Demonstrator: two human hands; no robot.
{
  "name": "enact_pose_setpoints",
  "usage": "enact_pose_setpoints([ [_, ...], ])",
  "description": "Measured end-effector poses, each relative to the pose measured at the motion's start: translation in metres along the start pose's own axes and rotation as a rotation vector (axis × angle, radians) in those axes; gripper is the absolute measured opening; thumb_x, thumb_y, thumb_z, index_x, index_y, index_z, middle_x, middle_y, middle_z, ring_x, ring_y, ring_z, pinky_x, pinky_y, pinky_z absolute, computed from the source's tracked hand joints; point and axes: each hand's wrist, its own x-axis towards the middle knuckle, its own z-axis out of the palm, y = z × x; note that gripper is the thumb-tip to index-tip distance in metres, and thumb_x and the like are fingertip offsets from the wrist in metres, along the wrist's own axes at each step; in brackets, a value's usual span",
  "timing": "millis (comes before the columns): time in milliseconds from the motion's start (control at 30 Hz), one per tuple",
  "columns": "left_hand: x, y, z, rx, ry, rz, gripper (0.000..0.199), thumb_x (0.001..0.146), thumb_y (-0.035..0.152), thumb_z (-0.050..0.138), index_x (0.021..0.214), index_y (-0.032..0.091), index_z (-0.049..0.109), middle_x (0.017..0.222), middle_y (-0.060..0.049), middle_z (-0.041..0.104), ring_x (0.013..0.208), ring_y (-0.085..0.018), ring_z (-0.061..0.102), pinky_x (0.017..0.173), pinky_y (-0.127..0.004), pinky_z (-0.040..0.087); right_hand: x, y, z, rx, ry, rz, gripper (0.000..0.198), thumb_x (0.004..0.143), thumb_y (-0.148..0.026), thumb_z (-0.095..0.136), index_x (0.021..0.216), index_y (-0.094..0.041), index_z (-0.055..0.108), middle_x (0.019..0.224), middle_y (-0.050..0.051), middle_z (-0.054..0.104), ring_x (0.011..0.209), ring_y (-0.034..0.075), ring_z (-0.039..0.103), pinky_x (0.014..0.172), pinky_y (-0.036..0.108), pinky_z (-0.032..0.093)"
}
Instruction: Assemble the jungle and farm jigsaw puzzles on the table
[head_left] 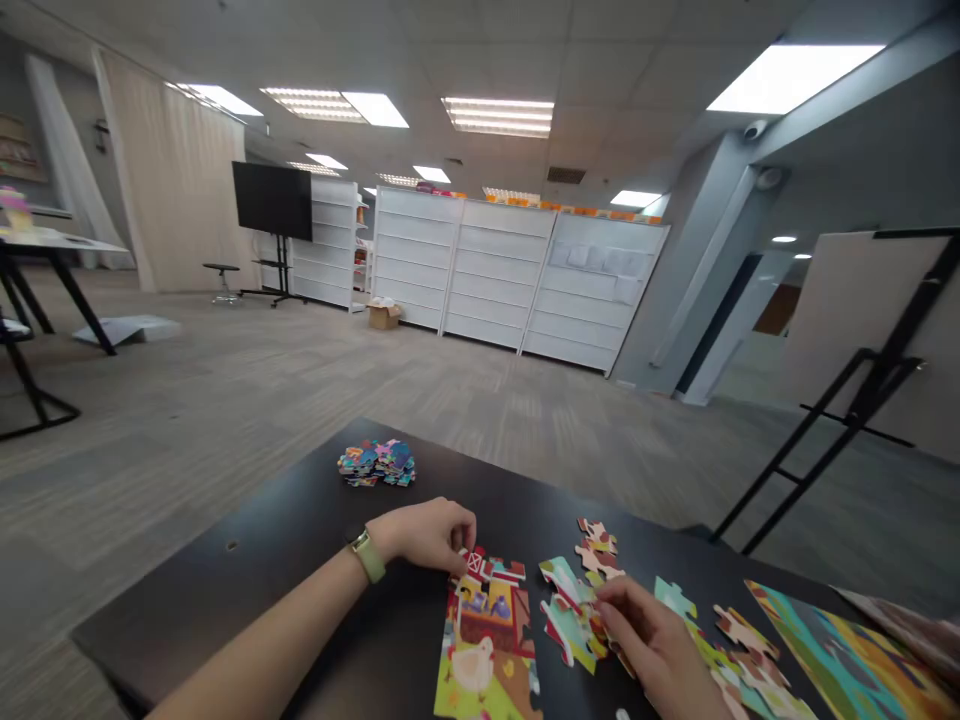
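Note:
My left hand [431, 535], with a pale green watch band on the wrist, pinches a jigsaw puzzle piece [474, 563] showing a red barn door. That piece lies at the top left edge of a partly joined puzzle [491, 635] with a white hen on it. My right hand [652, 640] has thumb and fingertips closed at a puzzle piece in the loose pile [570, 605] right of the joined part; the fingers partly hide it. Brown and cream pieces [598, 545] lie just beyond this hand.
A heap of blue puzzle pieces [377, 463] sits at the dark table's [300, 540] far corner. More loose pieces [750, 650] and a colourful picture sheet [847, 640] lie to the right. Beyond are white shelves [491, 270], a cardboard box [385, 316] and a board on a black stand [862, 390].

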Motion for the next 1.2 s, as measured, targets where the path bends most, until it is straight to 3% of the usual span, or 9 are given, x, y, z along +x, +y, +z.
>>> enact_pose_setpoints([
  [233, -0.002, -0.003, -0.001, 0.100, 0.047, -0.059, 0.018, 0.071, 0.030, 0.075, 0.081, 0.018, 0.067, 0.072, 0.002, 0.068, 0.067, -0.015, 0.063, 0.056, -0.020, 0.043, -0.010, -0.016, 0.002, -0.188, -0.088, -0.160, 0.026, 0.099, -0.042, 0.044, 0.091, -0.026, 0.063, 0.087, 0.002, 0.070, 0.074, 0.020, 0.064, 0.069, 0.029, 0.049],
  [367, -0.001, -0.001, 0.003, 0.154, 0.074, -0.083, 0.017, 0.072, 0.031, 0.072, 0.081, 0.018, 0.065, 0.072, 0.002, 0.067, 0.066, -0.014, 0.062, 0.054, -0.019, 0.041, -0.014, -0.020, 0.003, -0.208, -0.129, -0.173, 0.024, 0.100, -0.035, 0.042, 0.090, -0.026, 0.062, 0.087, 0.002, 0.069, 0.077, 0.020, 0.064, 0.071, 0.030, 0.049],
  [567, -0.004, 0.012, 0.007, 0.241, 0.098, -0.095, 0.011, 0.073, 0.027, 0.066, 0.079, 0.019, 0.062, 0.070, 0.003, 0.065, 0.064, -0.013, 0.059, 0.054, -0.019, 0.038, -0.015, -0.025, 0.002, -0.182, -0.082, -0.189, 0.024, 0.099, -0.031, 0.042, 0.091, -0.025, 0.063, 0.088, 0.003, 0.070, 0.076, 0.020, 0.065, 0.070, 0.030, 0.049],
  [833, -0.011, 0.019, 0.006, 0.343, 0.121, -0.091, 0.012, 0.072, 0.030, 0.068, 0.077, 0.021, 0.062, 0.072, 0.003, 0.064, 0.066, -0.015, 0.057, 0.056, -0.021, 0.036, -0.006, -0.018, -0.018, -0.179, 0.058, -0.118, 0.024, 0.099, -0.033, 0.039, 0.090, -0.023, 0.060, 0.086, 0.004, 0.068, 0.076, 0.020, 0.063, 0.071, 0.031, 0.046],
  [1033, -0.012, 0.023, 0.008, 0.397, 0.151, -0.058, 0.019, 0.068, 0.029, 0.072, 0.086, 0.023, 0.068, 0.093, -0.001, 0.063, 0.079, -0.018, 0.059, 0.067, -0.024, 0.041, -0.003, -0.013, -0.012, -0.175, 0.037, -0.123, 0.023, 0.096, -0.027, 0.039, 0.087, -0.023, 0.060, 0.085, 0.002, 0.067, 0.076, 0.019, 0.063, 0.071, 0.030, 0.046],
  [1100, -0.011, 0.026, 0.008, 0.358, 0.114, -0.002, 0.023, 0.070, 0.024, 0.069, 0.093, 0.024, 0.070, 0.097, 0.000, 0.063, 0.081, -0.017, 0.060, 0.071, -0.024, 0.044, 0.001, -0.004, -0.020, -0.150, 0.144, -0.089, 0.023, 0.095, -0.027, 0.038, 0.098, -0.024, 0.061, 0.090, 0.004, 0.069, 0.082, 0.021, 0.065, 0.076, 0.032, 0.048],
  [1200, -0.010, 0.028, 0.008, 0.304, 0.042, 0.084, 0.023, 0.077, 0.021, 0.065, 0.097, 0.026, 0.074, 0.098, -0.001, 0.064, 0.085, -0.017, 0.062, 0.079, -0.024, 0.046, 0.008, 0.016, -0.049, -0.080, 0.466, 0.036, 0.034, 0.090, -0.026, 0.038, 0.118, -0.022, 0.055, 0.097, 0.006, 0.071, 0.089, 0.022, 0.068, 0.081, 0.034, 0.050],
])
